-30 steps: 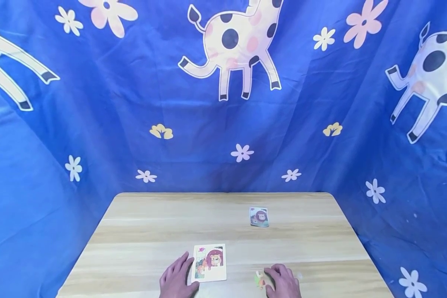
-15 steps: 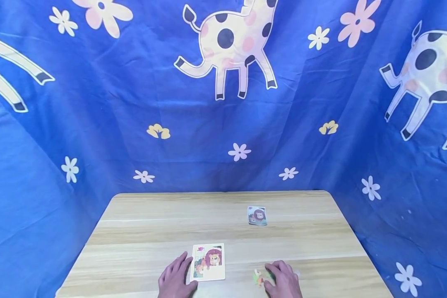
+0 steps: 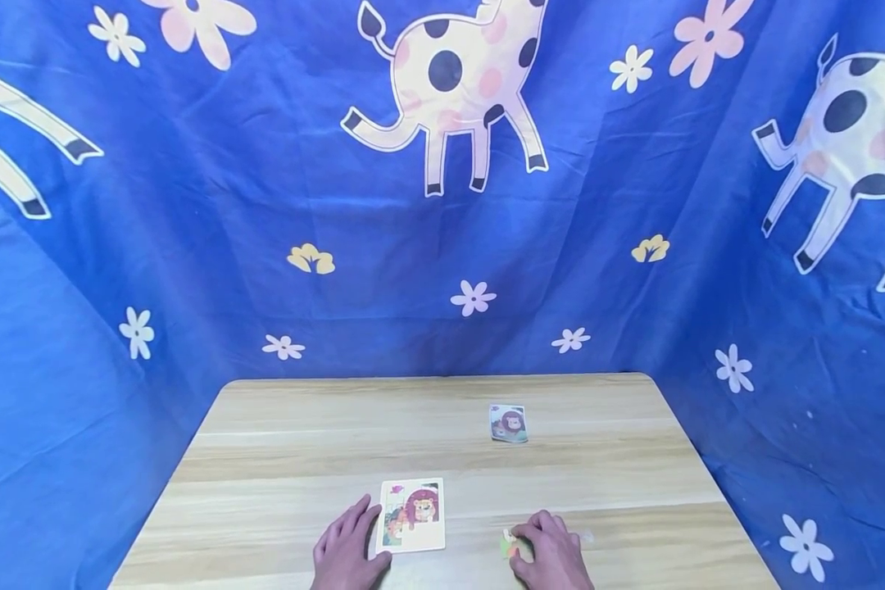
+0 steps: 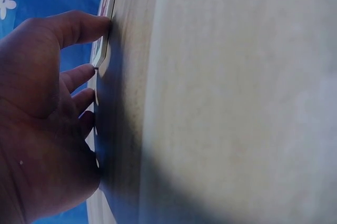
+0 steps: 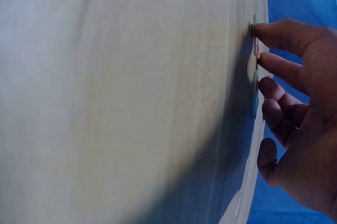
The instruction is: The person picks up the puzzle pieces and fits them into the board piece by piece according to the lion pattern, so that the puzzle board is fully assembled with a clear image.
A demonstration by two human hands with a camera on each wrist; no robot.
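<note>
A white-bordered puzzle board (image 3: 424, 538) with a lion picture lies on the table, its lower right part plain white. My left hand (image 3: 345, 547) holds it at the left, fingers along the left edge and thumb by the near corner; the left wrist view shows the thumb touching the board's edge (image 4: 110, 10). To the board's right, my right hand (image 3: 553, 553) pinches a small green and orange puzzle piece (image 3: 507, 546) between thumb and index finger, low over the table. In the right wrist view, another thin flat piece (image 5: 255, 97) lies by the other fingers.
A small lion picture card (image 3: 508, 424) with a curled near edge lies farther back on the wooden table (image 3: 302, 442). Blue cloth (image 3: 383, 319) printed with animals and flowers hangs behind the table and on both sides.
My right hand has shifted slightly left, its index finger and thumb closing in on the small puzzle piece. The left hand stays on the board. The head view has moved slightly.
</note>
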